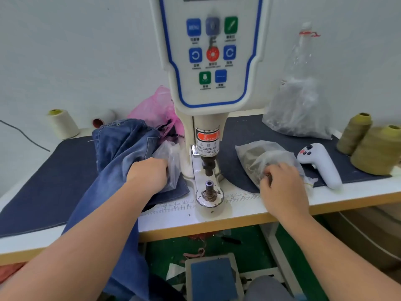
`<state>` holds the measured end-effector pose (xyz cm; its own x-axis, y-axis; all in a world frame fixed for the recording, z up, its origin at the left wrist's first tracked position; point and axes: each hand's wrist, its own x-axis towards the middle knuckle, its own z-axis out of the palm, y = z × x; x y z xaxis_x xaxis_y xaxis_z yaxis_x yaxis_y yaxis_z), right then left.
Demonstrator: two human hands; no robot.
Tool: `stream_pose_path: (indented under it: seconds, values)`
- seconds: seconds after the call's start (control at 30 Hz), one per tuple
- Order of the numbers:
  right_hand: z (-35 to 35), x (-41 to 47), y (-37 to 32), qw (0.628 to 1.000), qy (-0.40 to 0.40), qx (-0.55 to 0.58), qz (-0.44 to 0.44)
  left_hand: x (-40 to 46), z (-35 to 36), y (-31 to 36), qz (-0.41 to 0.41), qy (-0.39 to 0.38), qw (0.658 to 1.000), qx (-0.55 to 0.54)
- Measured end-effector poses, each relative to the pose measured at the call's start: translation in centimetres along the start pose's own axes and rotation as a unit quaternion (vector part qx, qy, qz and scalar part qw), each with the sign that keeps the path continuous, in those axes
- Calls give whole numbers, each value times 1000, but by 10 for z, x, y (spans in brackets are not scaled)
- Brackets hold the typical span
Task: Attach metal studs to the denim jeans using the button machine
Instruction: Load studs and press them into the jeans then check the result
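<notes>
Jeans (pixel 121 148) lie heaped left of the machine (pixel 208 105), one leg trailing off the table (pixel 238 211). My left hand (pixel 149 172) reaches into a clear bag (pixel 171 161) on them, fingers hidden, so I cannot tell its grip. My right hand (pixel 282 185) pinches studs (pixel 268 175) at a second bag (pixel 260 157).

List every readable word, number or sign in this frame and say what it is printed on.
"WARNING": orange label on the button machine.
"AKE CARE OF / OUR FINGER": white label below it, left edge cut off.
"12 13 14", "18 19 20": ruler on the table edge.
Control panel button captions: too blurred.
</notes>
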<state>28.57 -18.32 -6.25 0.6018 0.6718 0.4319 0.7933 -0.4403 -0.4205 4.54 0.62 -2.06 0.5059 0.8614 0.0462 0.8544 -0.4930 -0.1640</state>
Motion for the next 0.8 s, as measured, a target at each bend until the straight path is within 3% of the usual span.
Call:
stream_pose_path:
  seconds: [0.8]
  values:
    - [1, 1, 1, 1000, 10, -4, -3, -5, -5, 7, -51, -6, 997, 60]
